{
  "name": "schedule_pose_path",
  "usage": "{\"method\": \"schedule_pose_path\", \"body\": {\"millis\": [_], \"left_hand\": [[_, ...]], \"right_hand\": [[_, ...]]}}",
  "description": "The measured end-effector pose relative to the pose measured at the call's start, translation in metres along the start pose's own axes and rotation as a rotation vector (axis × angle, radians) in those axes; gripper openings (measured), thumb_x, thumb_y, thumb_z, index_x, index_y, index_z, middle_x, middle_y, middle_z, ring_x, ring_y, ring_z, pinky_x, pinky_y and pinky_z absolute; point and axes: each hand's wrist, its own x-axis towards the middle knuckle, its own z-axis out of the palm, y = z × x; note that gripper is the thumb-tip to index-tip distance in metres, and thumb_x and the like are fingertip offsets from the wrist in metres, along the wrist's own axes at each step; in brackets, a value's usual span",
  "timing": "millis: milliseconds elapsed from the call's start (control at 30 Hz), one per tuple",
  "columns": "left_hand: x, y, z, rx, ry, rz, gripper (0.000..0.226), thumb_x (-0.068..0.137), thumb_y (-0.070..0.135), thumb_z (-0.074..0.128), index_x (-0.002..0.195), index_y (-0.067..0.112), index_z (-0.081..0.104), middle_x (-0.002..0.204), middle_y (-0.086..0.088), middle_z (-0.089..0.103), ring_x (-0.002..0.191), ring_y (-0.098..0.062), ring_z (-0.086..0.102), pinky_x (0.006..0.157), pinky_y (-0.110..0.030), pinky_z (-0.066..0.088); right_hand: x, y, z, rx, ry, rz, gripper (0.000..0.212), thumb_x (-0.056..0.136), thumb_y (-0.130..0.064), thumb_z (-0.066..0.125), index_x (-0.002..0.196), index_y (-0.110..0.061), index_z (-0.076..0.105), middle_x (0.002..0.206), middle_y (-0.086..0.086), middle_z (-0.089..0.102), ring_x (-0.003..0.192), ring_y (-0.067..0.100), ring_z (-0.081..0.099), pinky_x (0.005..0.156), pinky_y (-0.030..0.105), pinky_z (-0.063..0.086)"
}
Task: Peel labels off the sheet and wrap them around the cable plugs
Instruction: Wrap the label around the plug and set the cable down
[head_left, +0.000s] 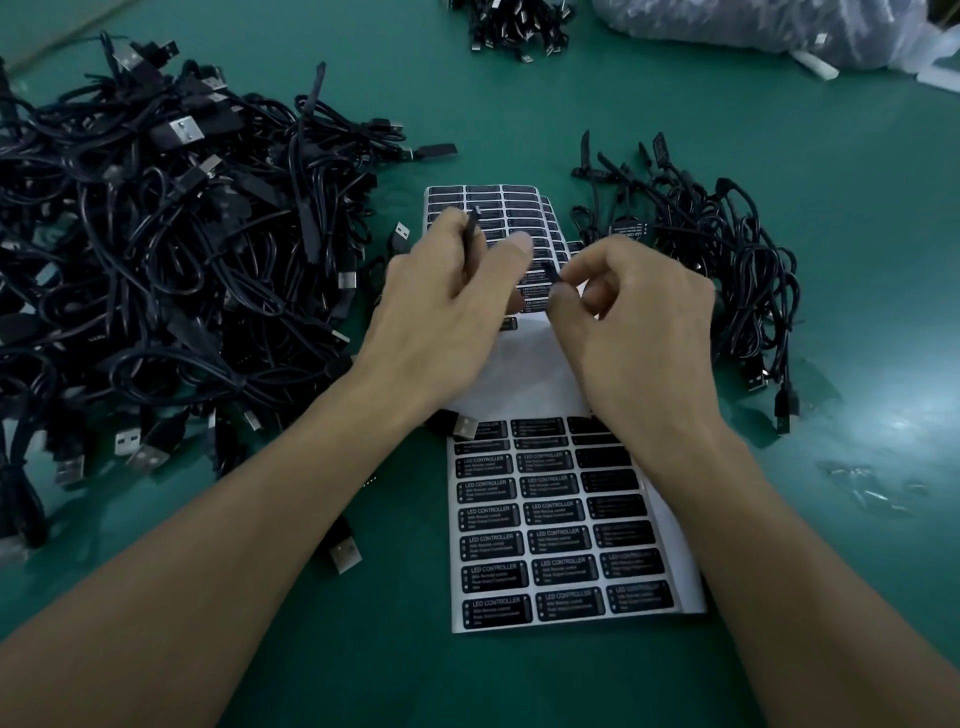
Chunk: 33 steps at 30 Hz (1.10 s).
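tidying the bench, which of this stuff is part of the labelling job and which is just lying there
In the job: left hand, cable plug, right hand, label, label sheet, USB cable pile.
Lying about: plastic bag, clear plastic scraps.

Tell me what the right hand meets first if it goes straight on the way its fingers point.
Probably the left hand, which holds a cable plug: the right hand, pinching a label, points left toward it; depth is unclear.

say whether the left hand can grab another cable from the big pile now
Probably not yet: the left hand grips a plug, though the way to the big pile looks free.
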Motion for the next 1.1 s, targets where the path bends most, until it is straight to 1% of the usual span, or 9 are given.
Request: {"method": "schedule_pose_path", "body": {"millis": [100,200,267,433,533,700,767,900,1100], "left_hand": [[-0.002,0.0,-0.001,0.102,-0.107,-0.017,0.04,0.083,0.065,0.028,0.08,0.026,0.039,0.082,-0.005,0.067,0.073,-0.017,0.059,0.074,-0.047,0.047],[-0.004,0.0,-0.001,0.145,-0.177,0.041,0.027,0.093,0.05,0.027,0.082,0.028,0.036,0.072,-0.007,0.052,0.062,-0.012,0.042,0.064,-0.045,0.039],[-0.004,0.001,0.0,0.143,-0.208,0.107,0.024,0.098,0.043,0.029,0.08,0.028,0.034,0.067,0.003,0.044,0.061,-0.012,0.038,0.06,-0.044,0.037],[-0.002,-0.002,0.0,0.19,-0.259,0.271,0.022,0.107,0.022,0.043,0.087,0.015,0.045,0.073,-0.004,0.056,0.064,-0.018,0.048,0.058,-0.038,0.04],[-0.002,-0.003,-0.001,0.223,-0.222,0.276,0.017,0.105,0.022,0.051,0.089,0.021,0.055,0.074,0.004,0.06,0.064,-0.01,0.052,0.056,-0.028,0.043],[-0.001,-0.004,-0.005,0.235,-0.1,0.203,0.018,0.101,0.026,0.056,0.093,0.023,0.072,0.075,0.002,0.07,0.07,-0.02,0.065,0.066,-0.046,0.052],[0.001,-0.004,-0.006,0.213,-0.108,0.166,0.018,0.099,0.026,0.06,0.09,0.025,0.074,0.076,0.004,0.072,0.072,-0.017,0.067,0.07,-0.042,0.053],[0.004,-0.006,-0.007,0.189,-0.098,0.13,0.022,0.098,0.024,0.063,0.08,0.027,0.075,0.075,0.017,0.073,0.069,0.0,0.066,0.063,-0.012,0.046],[0.005,-0.008,-0.005,0.166,-0.056,0.095,0.023,0.098,0.027,0.065,0.076,0.035,0.069,0.068,0.023,0.071,0.065,0.008,0.066,0.065,-0.011,0.046]], "right_hand": [[0.0,-0.001,0.0,0.204,0.075,0.019,0.004,0.092,-0.019,0.067,0.094,-0.022,0.066,0.062,-0.011,0.062,0.061,0.0,0.059,0.061,0.009,0.043],[-0.001,-0.005,0.002,0.362,0.087,0.028,0.017,0.092,-0.028,0.068,0.106,-0.03,0.059,0.07,-0.013,0.069,0.063,0.001,0.065,0.062,0.011,0.047],[-0.002,-0.008,0.004,0.445,0.056,0.025,0.027,0.09,-0.029,0.071,0.112,-0.029,0.056,0.073,-0.014,0.072,0.067,0.002,0.068,0.065,0.014,0.049],[0.0,-0.006,0.001,0.543,0.031,0.059,0.031,0.086,-0.017,0.075,0.107,-0.03,0.056,0.078,-0.01,0.075,0.075,0.008,0.072,0.074,0.023,0.056],[0.001,-0.002,0.0,0.584,0.022,0.102,0.031,0.086,-0.014,0.074,0.105,-0.03,0.054,0.079,-0.007,0.076,0.078,0.012,0.073,0.081,0.031,0.059],[0.006,0.002,-0.002,0.656,0.043,0.105,0.034,0.088,-0.008,0.073,0.107,-0.025,0.052,0.078,-0.005,0.075,0.076,0.011,0.071,0.077,0.026,0.056],[0.006,0.002,-0.002,0.652,0.045,0.113,0.031,0.089,-0.008,0.073,0.105,-0.026,0.053,0.076,-0.003,0.074,0.074,0.012,0.07,0.076,0.029,0.056],[0.006,-0.001,-0.003,0.643,0.112,0.161,0.012,0.092,-0.016,0.071,0.089,-0.025,0.065,0.078,-0.003,0.068,0.074,0.013,0.062,0.071,0.033,0.054],[0.005,-0.006,-0.003,0.865,0.021,0.363,0.016,0.093,-0.012,0.069,0.079,-0.019,0.071,0.073,-0.001,0.064,0.071,0.013,0.056,0.057,0.021,0.045]]}}
